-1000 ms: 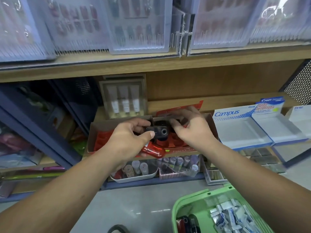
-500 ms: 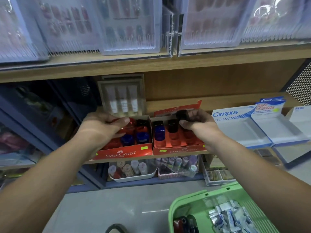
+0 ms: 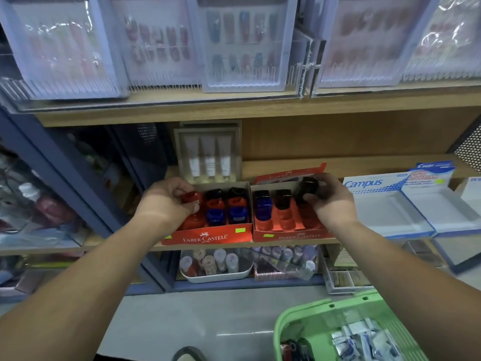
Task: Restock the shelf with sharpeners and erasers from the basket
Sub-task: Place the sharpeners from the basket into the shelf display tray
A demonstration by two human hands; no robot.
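The glossy black plastic sharpener (image 3: 308, 190) sits pinched in the right hand (image 3: 331, 201), over the back right corner of the right-hand red cardboard display box (image 3: 291, 234) on the wooden shelf (image 3: 364, 165). The left hand (image 3: 166, 201) grips a red plastic sharpener (image 3: 191, 198) at the neighbouring red box (image 3: 205, 237)'s back left corner. Below, the green plastic basket (image 3: 294, 321) holds white wrapped erasers (image 3: 364, 340).

Wooden shelf (image 3: 377, 168) w/ 2 red Faber-Castell boxes (image 3: 208, 237), Campus boxes (image 3: 385, 214) rt, maybe tube pack (image 3: 208, 157)

Red boxes (image 3: 208, 237): two, mid-frame
Held sharpeners: two, a red sharpener (image 3: 191, 198), a black sharpener (image 3: 308, 190)
White tubes (image 3: 209, 162): three
Basket (image 3: 299, 317): one, lower right
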